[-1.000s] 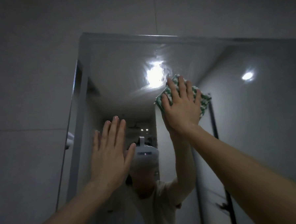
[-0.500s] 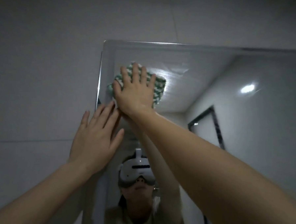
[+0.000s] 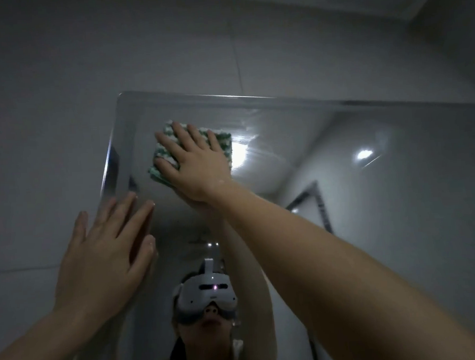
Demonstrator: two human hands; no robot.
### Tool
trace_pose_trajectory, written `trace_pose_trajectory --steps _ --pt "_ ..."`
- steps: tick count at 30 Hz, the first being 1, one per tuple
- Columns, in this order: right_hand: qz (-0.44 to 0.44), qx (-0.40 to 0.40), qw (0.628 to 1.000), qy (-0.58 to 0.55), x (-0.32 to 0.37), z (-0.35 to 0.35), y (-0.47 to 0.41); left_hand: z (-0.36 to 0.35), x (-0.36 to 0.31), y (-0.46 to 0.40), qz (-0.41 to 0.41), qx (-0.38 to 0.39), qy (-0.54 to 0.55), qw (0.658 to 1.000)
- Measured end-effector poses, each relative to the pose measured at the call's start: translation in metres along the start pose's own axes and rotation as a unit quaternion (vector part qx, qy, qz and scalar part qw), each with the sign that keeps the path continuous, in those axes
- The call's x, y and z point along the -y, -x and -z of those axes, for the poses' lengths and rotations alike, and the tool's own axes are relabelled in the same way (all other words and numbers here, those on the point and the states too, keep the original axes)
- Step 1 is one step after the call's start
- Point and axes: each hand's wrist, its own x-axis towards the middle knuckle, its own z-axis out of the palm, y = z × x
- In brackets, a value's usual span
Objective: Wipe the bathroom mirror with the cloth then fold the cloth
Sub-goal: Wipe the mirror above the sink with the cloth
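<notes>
Head view: looking up at the top left corner of a wall mirror (image 3: 339,152) set on grey wall tiles (image 3: 49,134); light is dim.
Right hand (image 3: 194,161): flat, fingers straight and spread, palm pressing the cloth against the glass; it pushes rather than grips.
Cloth (image 3: 223,143): green-and-white, bunched into a thick pad, pinned under the right hand near the mirror's top edge, just inside the left corner.
Left hand (image 3: 105,252): open, fingers straight and loosely together, holding nothing; its fingertips lie at the mirror's left edge below the cloth, apparently bracing, though actual contact with the glass is hard to confirm.
Change over the last second: 1.0 s ago the cloth was nearer the middle of the upper glass, beside the bright ceiling-light reflection (image 3: 240,155); 0.5 s ago it had swept to the top left corner; now it sits slightly right of that corner, with faint streaks showing beside it.
Meaning for the task: my reading is that the top band is being covered in side-to-side passes, so wiping is under way and far from done.
Remaining: the lower glass, where the headset (image 3: 206,297) is reflected, looks not yet wiped in this pass; folding has not started.
Risk: the left hand's fingertips may leave smudges on the glass.
</notes>
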Motion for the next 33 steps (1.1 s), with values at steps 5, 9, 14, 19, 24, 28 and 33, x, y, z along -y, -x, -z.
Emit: trace_pose_trajectory --steps 5,9,14,19,24,28,33 --pt "-0.101 -0.035 0.994 0.004 -0.080 0.017 0.020 -0.006 -0.041 -0.032 -0.017 0.012 0.019 1.000" --pt "-0.159 -0.048 0.986 0.021 -0.136 0.028 0.040 -0.013 -0.077 -0.055 0.015 -0.009 0.043 0.999" --pt "-0.176 -0.048 0.983 0.036 -0.183 0.040 0.054 -0.017 -0.091 -0.071 0.023 -0.023 0.073 0.997" --pt "-0.288 -0.075 0.955 0.009 -0.171 0.037 0.024 -0.015 -0.071 -0.079 -0.021 -0.025 0.059 0.998" --pt "-0.263 -0.069 0.962 0.012 -0.122 0.026 -0.031 -0.008 -0.017 -0.082 -0.014 -0.036 0.042 0.998" --pt "-0.205 -0.058 0.977 0.012 -0.072 0.019 -0.076 -0.001 0.019 -0.078 -0.019 -0.044 0.021 0.999" --pt "-0.080 -0.031 0.996 0.017 0.018 0.001 -0.115 -0.010 0.033 -0.065 -0.049 -0.052 0.031 0.997"
